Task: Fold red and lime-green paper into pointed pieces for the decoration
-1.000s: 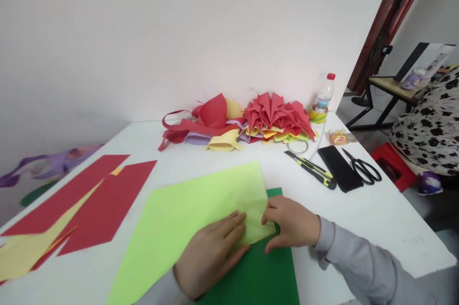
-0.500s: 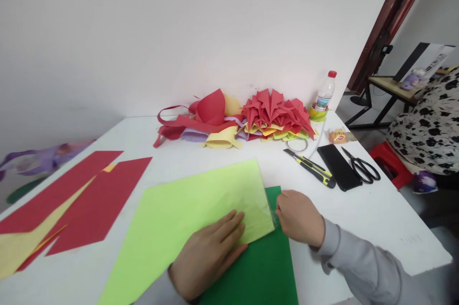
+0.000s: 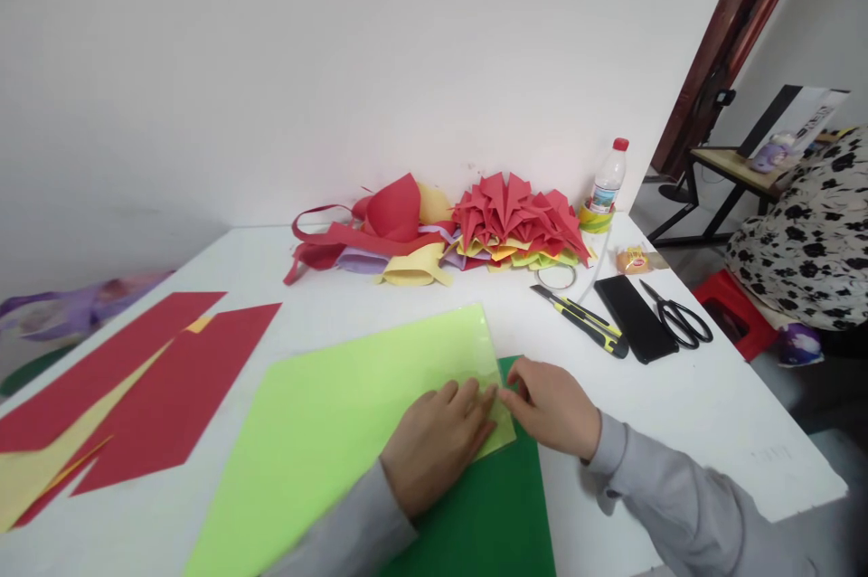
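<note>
A large lime-green paper sheet [image 3: 353, 414] lies folded on the white table [image 3: 678, 405], partly over a dark green sheet [image 3: 495, 514]. My left hand [image 3: 440, 441] presses flat on the lime sheet near its right corner, fingers stretched out. My right hand [image 3: 552, 405] rests at the sheet's right edge, fingers curled and touching the paper next to the left fingertips. Whether it pinches the edge is unclear.
Red and yellow paper pieces [image 3: 136, 387] lie at the left. A heap of folded red, yellow and purple paper [image 3: 467, 229] sits by the wall, beside a water bottle [image 3: 607, 179]. A utility knife [image 3: 580, 324], black phone [image 3: 634, 316], scissors [image 3: 678, 319] and tape ring [image 3: 557, 277] lie at the right.
My left hand slid forward and to the right along the lime sheet toward its corner. My right hand moved back in to meet it at the sheet's edge.
</note>
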A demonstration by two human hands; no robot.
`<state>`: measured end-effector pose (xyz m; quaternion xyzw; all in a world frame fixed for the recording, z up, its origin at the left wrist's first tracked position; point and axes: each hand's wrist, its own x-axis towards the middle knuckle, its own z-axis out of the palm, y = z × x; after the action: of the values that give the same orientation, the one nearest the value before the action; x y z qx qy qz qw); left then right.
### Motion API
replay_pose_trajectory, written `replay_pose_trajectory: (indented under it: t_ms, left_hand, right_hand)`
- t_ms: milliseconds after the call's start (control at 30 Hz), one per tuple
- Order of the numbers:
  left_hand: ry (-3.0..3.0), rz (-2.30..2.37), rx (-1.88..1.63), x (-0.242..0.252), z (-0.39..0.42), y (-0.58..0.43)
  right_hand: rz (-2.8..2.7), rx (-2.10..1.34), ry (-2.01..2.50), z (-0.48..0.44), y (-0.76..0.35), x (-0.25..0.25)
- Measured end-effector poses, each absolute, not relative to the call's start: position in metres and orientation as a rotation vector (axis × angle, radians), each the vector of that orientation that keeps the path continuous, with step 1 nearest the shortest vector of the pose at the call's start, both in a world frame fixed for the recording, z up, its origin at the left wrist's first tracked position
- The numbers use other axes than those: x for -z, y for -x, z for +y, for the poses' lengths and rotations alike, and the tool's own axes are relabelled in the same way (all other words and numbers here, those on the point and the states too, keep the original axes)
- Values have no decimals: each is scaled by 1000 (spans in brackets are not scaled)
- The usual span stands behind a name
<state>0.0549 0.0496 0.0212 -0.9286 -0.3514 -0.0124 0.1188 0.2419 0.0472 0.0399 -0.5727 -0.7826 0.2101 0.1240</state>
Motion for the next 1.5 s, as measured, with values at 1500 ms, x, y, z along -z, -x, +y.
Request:
replay_pose_trajectory:
  t_ms: [1500]
  left_hand:
    - [2904, -1717, -185, -45, 87, -78]
  right_hand:
    - [-2135, -441, 1977, 64, -245, -43]
